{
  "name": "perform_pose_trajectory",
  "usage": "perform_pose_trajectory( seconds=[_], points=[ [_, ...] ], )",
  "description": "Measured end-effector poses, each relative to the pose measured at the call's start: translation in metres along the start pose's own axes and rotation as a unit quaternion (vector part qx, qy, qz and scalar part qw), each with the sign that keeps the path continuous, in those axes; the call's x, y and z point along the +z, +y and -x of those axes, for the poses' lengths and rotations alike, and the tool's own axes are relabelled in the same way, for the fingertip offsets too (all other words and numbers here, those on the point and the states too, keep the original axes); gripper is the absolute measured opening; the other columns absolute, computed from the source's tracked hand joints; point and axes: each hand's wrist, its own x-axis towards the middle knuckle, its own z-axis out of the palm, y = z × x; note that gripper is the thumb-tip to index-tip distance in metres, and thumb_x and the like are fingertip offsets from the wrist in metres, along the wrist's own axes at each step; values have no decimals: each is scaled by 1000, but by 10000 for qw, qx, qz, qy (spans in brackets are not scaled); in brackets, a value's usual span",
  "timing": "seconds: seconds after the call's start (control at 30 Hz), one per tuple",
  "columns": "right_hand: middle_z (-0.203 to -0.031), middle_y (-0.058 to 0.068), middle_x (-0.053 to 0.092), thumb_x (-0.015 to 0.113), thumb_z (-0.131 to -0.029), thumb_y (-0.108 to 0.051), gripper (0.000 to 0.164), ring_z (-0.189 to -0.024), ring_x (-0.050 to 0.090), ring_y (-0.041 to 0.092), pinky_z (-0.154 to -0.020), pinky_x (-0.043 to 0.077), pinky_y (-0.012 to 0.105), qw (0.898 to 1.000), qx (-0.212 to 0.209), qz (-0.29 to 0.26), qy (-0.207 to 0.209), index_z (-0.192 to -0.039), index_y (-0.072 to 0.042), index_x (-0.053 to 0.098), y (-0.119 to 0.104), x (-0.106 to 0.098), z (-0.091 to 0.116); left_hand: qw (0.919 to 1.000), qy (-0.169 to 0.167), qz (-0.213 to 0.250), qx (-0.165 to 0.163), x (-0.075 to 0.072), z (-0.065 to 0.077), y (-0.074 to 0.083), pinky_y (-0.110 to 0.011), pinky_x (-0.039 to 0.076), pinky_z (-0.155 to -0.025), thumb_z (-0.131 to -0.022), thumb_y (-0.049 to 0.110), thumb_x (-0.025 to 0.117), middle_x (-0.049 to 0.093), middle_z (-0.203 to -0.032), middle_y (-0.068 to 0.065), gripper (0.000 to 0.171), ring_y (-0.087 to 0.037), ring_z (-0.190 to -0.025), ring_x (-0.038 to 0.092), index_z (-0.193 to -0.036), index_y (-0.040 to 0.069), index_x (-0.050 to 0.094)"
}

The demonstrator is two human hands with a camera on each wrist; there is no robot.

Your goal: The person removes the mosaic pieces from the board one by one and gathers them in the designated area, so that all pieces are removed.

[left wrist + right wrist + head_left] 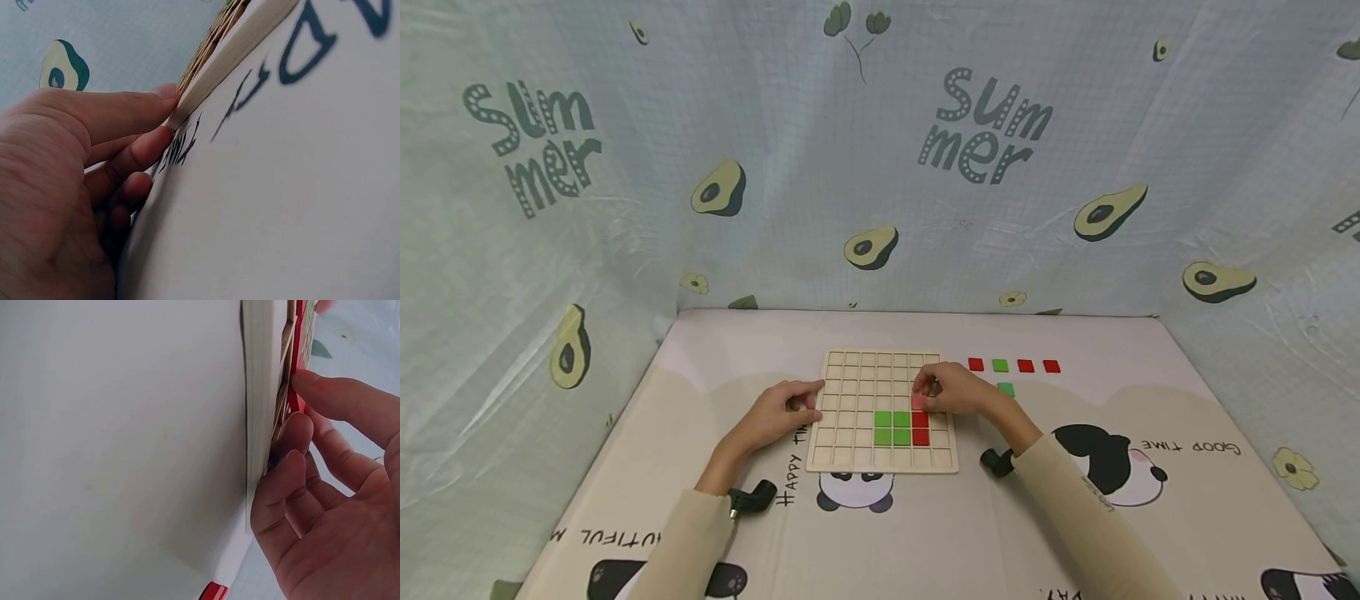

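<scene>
A pale wooden grid board (850, 458) lies on the table. Its left edge is touched by my left hand (778, 408), the thumb and index fingertip set apart along it; the left wrist view shows that thumb (134, 112) against the board's side (231, 59). Over the board's right part, my right hand (955, 388) pinches a red square tile (919, 402) at a cell just above two red tiles (920, 428) in one column. Left of these sit several green tiles (883, 419) in a two-by-two block. The right wrist view has the thumb (312, 387) on the red tile.
Beyond the board's right side, a row of loose tiles holds several red (1026, 366) and one green (1000, 365), with another green tile (1006, 389) below, partly behind my right hand. The table cover (940, 533) has printed animals and lettering. A patterned curtain (805, 125) encloses the back and sides.
</scene>
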Motion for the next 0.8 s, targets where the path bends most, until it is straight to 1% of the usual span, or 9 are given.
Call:
perform_pose_trajectory(
  seconds=[0.17,0.5,0.8],
  points=[
    [-90,-1,66,73,-89,-8,12,-84,57,14,-75,48,28,10000,-32,53,11,-100,-12,72,1,1,1,10000,13,-39,17,0,0,-1,-26,40,-78,-92,19,78,63,-94,-1,57,-16,-86,50,-143,2,61],
    [-96,0,65,71,-88,-2,19,-87,57,16,-77,49,30,9999,-109,114,40,-102,-14,67,-3,1,5,10000,-5,-75,39,-1,0,-1,-26,40,-78,-92,19,78,63,-94,0,57,-16,-86,50,-143,2,60],
    [-97,1,65,67,-91,-4,17,-89,57,17,-78,49,31,9998,-173,-18,92,-103,-15,68,-1,2,7,9999,-25,-115,0,-1,0,-1,-27,39,-79,-92,20,77,62,-93,0,57,-16,-86,50,-143,2,60]
  ],
)
